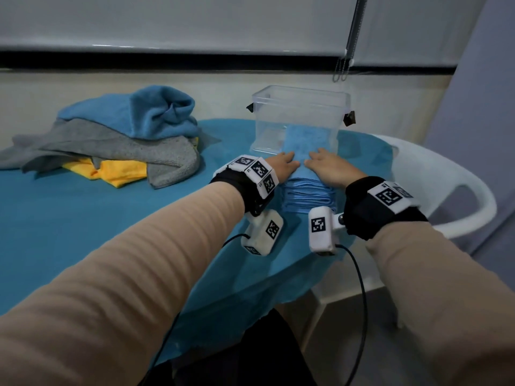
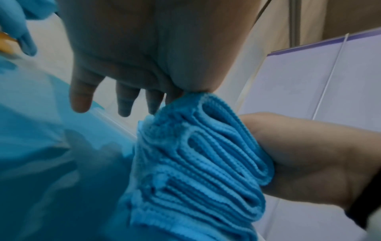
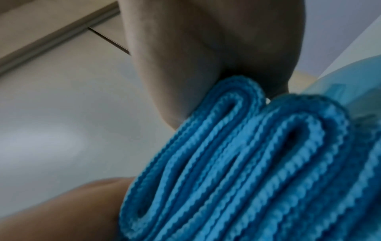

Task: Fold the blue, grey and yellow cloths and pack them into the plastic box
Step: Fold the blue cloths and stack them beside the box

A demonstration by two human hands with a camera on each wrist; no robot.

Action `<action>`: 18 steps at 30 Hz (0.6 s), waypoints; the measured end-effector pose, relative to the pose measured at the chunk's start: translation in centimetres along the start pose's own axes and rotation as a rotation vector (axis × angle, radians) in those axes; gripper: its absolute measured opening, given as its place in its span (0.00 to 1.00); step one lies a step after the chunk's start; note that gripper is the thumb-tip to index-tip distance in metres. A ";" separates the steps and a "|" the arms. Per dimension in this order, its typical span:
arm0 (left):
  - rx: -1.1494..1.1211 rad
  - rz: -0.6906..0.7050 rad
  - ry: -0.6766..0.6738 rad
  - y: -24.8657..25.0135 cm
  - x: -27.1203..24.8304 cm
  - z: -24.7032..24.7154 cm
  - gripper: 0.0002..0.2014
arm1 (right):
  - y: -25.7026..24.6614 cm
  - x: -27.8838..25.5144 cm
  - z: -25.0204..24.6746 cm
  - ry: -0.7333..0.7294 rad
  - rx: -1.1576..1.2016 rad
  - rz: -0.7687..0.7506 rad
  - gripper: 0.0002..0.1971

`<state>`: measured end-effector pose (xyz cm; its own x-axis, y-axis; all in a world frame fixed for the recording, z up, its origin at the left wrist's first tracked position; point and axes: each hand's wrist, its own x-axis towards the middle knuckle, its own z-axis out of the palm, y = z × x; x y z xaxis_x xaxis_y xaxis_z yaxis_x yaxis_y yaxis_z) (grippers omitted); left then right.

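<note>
Currently both hands lie on a folded blue cloth (image 1: 306, 188) at the near right edge of the table (image 1: 111, 224), roughly 2 o'clock from table centre in the head view. Left hand (image 1: 284, 165) flat on top of the cloth's left part, fingers straight and pointing toward 12 o'clock. Right hand (image 1: 327, 168) flat on the right part, fingers likewise extended. Neither hand curls round anything; both press down, palms on fabric.

Cloth folded many times over: stacked layers show along its near edge. Left wrist view gives the same bundle (image 2: 198, 163) end-on, loops of folded hem visible, the left palm (image 2: 144, 48) above it, the right hand (image 2: 309, 154) at its 3 o'clock side. Right wrist view: folded layers (image 3: 247, 163) close up, palm (image 3: 206, 57) bearing on the top fold.

Far end of the cloth touches or lies just under the plastic box (image 1: 301, 98), which stands upright and open-topped at 12 o'clock from the hands. Whether cloth is inside it or only seen through the clear wall, cannot tell.

Pile at 10 o'clock, well apart from the hands: rumpled blue cloths (image 1: 145, 112) on top, grey cloths (image 1: 111, 149) beneath, yellow cloths (image 1: 117, 171) at the bottom, poking out toward the near side.

White plastic chair (image 1: 446, 176) at 3 o'clock, beside the table.
</note>
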<state>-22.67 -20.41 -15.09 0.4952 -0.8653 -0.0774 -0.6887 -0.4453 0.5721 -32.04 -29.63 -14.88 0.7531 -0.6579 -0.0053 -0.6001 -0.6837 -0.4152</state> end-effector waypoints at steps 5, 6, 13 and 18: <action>0.061 -0.025 -0.060 -0.4 -1.0 -1.0 0.30 | -1.2 -0.9 -1.5 -0.076 -0.150 -0.028 0.23; 0.095 -0.025 -0.064 -0.5 -1.5 -1.7 0.30 | -1.9 -0.9 -2.4 -0.062 -0.151 -0.038 0.23; 0.287 -0.177 0.137 -4.1 -5.2 -11.5 0.29 | -12.7 0.5 -5.7 -0.016 -0.161 -0.298 0.21; 0.415 -0.327 0.244 -9.9 -7.9 -17.5 0.21 | -21.2 2.3 -3.3 -0.106 -0.149 -0.476 0.20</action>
<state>-10.46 -5.15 -5.85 0.7909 -0.6115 0.0228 -0.6051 -0.7759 0.1784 -18.48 -17.67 -3.10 0.9710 -0.2321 0.0570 -0.2101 -0.9425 -0.2599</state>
